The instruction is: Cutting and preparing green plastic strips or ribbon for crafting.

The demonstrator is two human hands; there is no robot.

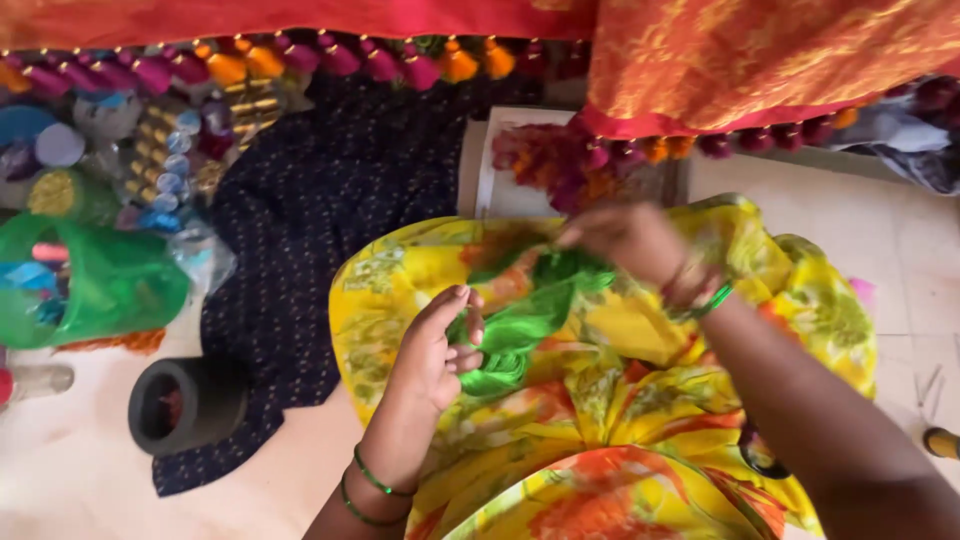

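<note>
My left hand [437, 345] grips the lower end of a bunch of bright green thread [520, 320] over my lap. My right hand [625, 240] pinches the upper end of the same bunch, blurred by motion. The thread hangs slack between both hands above the yellow floral cloth [620, 340] that covers my knees. Green bangles sit on both wrists.
A dark blue dotted cloth [310, 220] lies on the floor ahead. A black tape roll [185, 400] stands at its left. A green mesh bag [100, 285] and several thread spools [165, 165] lie at far left. An orange-red fabric with tassels [700, 70] hangs across the top.
</note>
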